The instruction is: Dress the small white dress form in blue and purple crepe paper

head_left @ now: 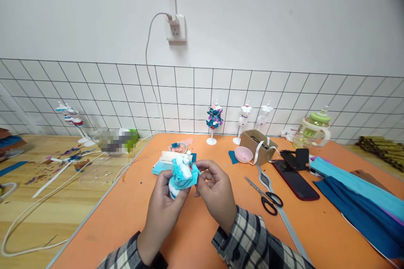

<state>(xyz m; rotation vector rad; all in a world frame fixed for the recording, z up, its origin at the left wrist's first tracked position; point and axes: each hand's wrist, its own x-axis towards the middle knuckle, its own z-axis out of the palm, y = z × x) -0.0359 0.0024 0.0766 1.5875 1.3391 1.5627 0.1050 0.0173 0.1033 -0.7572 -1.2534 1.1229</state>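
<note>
There are two hands (166, 205) (218, 191), one held mannequin (187, 171), one box (267, 156), one pink bowl (243, 154) and one jug (309, 135).

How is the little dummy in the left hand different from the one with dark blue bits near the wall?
The held dummy has light turquoise cloth around it; the standing dummy has dark teal and purple bits.
The held dummy tilts in the left hand; the standing dummy is upright.
Both show white at the top.

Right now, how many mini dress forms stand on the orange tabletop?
3: one covered in blue petals, a white one to its right, and another white one farthest right, base hidden by the cardboard box. Others could be hidden.
</note>
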